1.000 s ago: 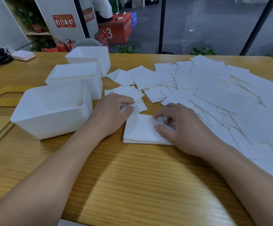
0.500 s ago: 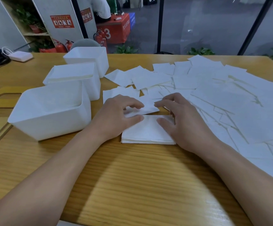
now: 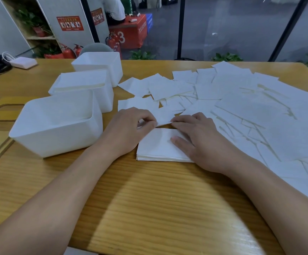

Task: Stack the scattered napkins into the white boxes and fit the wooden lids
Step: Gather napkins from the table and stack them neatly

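Observation:
A small stack of white napkins (image 3: 157, 148) lies on the wooden table in front of me. My left hand (image 3: 129, 129) pinches the near edge of a loose napkin (image 3: 163, 117) just behind the stack. My right hand (image 3: 195, 138) lies on the stack's right side, its fingertips on the same loose napkin's edge and its thumb flat on the stack. Many scattered napkins (image 3: 241, 111) cover the table's right half. Three white boxes stand at the left: the near one (image 3: 57, 129) open, the middle one (image 3: 87, 89) full of napkins, the far one (image 3: 101, 65) open.
Wooden lids (image 3: 4, 111) with slot cut-outs lie flat at the far left edge. A white charger with a cable (image 3: 22, 62) and a dark bag sit at the back left corner. Bare wood (image 3: 149, 208) lies between my forearms.
Both hands have closed in on the loose napkin behind the stack. My left hand now pinches its edge, and my right fingertips have met it.

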Motion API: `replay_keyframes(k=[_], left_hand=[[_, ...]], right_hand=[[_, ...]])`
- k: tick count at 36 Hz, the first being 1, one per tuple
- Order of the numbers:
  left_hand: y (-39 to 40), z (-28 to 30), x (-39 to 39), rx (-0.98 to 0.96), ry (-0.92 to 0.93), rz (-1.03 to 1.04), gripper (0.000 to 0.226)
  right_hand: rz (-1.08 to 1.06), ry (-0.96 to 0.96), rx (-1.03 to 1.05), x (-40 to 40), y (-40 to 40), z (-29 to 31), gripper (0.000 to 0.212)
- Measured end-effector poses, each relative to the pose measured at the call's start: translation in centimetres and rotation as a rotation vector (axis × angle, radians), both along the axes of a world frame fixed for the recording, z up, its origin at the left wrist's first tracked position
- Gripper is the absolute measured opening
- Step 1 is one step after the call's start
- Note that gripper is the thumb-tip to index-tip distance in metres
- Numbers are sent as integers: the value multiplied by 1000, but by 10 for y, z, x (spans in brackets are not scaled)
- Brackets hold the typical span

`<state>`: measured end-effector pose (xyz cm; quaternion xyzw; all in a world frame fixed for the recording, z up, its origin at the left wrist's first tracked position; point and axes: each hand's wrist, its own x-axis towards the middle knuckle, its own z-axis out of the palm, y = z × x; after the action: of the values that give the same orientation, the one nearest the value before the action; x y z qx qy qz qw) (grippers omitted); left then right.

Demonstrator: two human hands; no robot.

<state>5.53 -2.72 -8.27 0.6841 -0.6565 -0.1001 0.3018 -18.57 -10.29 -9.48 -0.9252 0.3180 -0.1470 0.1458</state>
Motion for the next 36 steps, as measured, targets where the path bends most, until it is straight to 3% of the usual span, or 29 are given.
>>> replay_keyframes(k=[4,7,11,18,23,29,33,36], left_hand=[[2,2,-2,-20,35,1,21],[1,3,-2,-64,13,9,12],[-1,2,2,-112,39,37,16],[0,5,-4,-184,174,-40,16],[3,7,-9,-235,258,-49,17],[2,12,-3,-192,381,-41,31],[6,13,-3,-28,316,-75,43],[8,14,-3,65,247,-88,48]], right_hand=[[-38,-150,-66,0,0,3,34],[-97,-286,-87,-1,-1,4,26],[-127,-367,-98,-1,-1,5,16],[-169,-575,49,-4,4,14,30],[-186,-683,128,-6,4,19,12],[-236,-653,319,-10,-3,22,14],[-274,-517,479,-14,-7,20,19],[-262,-421,469,-17,-7,22,20]])
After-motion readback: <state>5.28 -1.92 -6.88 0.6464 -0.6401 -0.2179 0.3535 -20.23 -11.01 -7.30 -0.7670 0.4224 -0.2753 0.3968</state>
